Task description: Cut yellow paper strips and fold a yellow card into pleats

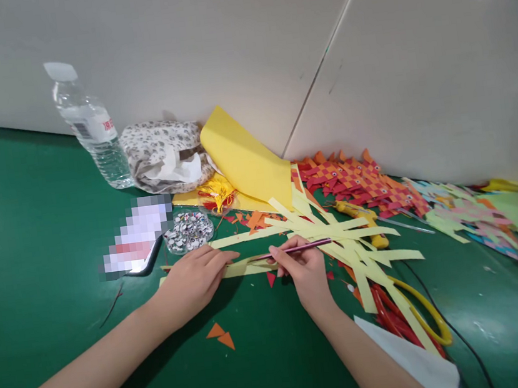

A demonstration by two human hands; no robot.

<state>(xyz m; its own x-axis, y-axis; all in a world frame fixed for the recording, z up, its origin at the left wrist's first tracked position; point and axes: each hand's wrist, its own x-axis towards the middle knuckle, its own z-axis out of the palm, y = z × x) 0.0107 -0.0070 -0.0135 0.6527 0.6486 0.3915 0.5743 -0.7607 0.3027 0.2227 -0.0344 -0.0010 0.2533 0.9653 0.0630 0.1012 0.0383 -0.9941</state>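
Note:
My left hand (198, 280) presses its fingers down on a pale yellow paper strip (253, 267) lying across the green table; its thumb is mostly hidden. In a pinch, my right hand (303, 270) holds a slim purple pen (306, 247), whose tip points left over the strip. A second pale yellow strip (245, 238) lies just behind both hands. Right beside my right hand spreads a loose pile of cut yellow strips (344, 240). Small orange paper triangles (227, 341) rest nearer to me, and a red scrap (271, 279) sits close to the right hand.
A phone (139, 237), a dish of googly eyes (188, 231), a water bottle (90, 126) and a tissue pouch (164, 152) stand left. Yellow sheet (245, 158), woven orange-red paper fish (346, 177), a yellow glue gun (360, 216) and red-yellow scissors (424, 312) lie behind and right.

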